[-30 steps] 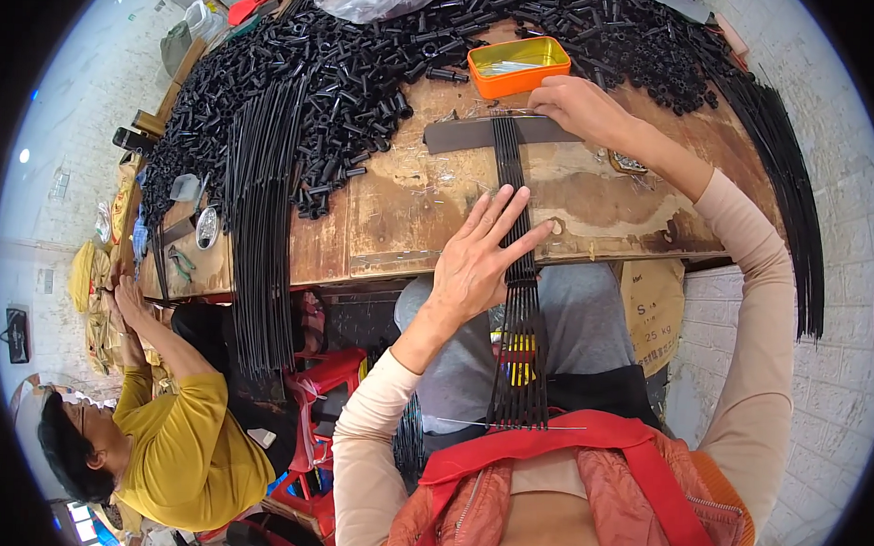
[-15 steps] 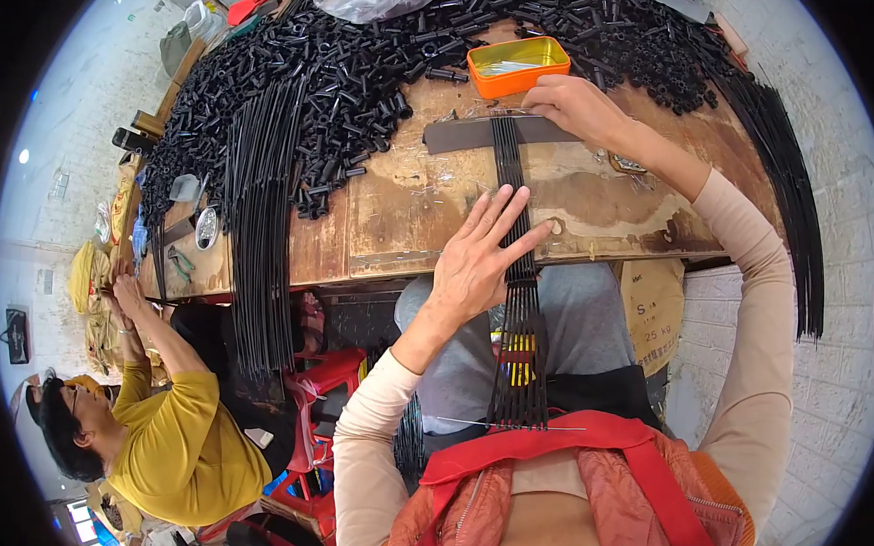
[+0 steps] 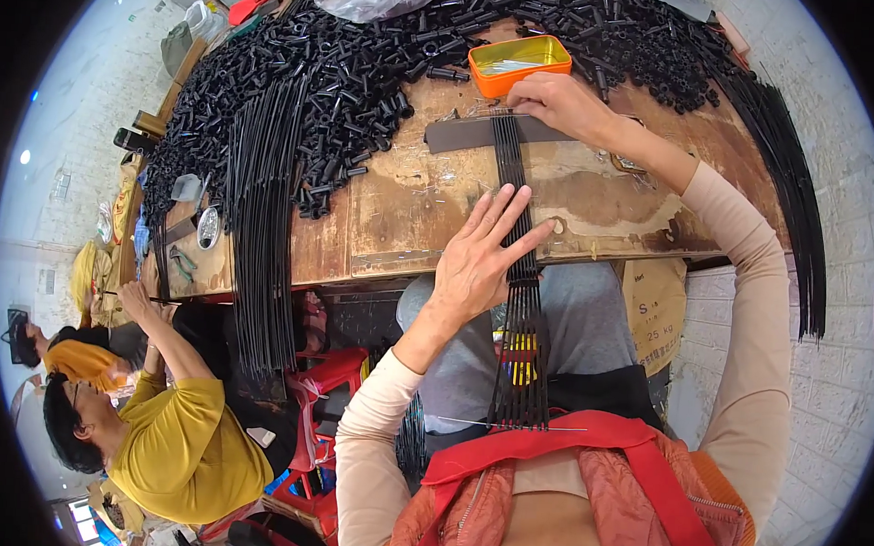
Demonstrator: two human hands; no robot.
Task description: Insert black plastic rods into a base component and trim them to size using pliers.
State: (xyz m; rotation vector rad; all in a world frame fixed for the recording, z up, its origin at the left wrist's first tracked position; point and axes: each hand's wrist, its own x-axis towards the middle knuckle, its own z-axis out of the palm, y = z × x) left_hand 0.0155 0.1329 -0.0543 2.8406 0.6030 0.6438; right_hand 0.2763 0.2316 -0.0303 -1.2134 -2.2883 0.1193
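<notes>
A flat row of thin black rods (image 3: 511, 165) runs from the table edge down over my lap. My left hand (image 3: 471, 265) lies on the rods with its fingers stretched out, pressing them against the wood. Under the rods' far ends sits a dark brown bar (image 3: 461, 134). At those far ends my right hand (image 3: 566, 106) is closed in a pinch; whatever its fingertips hold is hidden or too small to name. Across the near ends in my lap passes a thin metal wire (image 3: 561, 429). An orange tin (image 3: 506, 84) holding thin metal pins stands just beyond my right hand.
Black tubular parts (image 3: 318, 105) are heaped across the back and left of the wooden table (image 3: 381, 223). Long black rod bundles (image 3: 261, 219) hang over its edge at both sides. Pliers (image 3: 182, 264) lie at the left. A co-worker in a yellow top (image 3: 185, 447) sits there.
My right hand has shifted slightly left, closer over the rods' far ends. My left hand stays put. The co-worker's arms have moved, and another person shows behind at the far left.
</notes>
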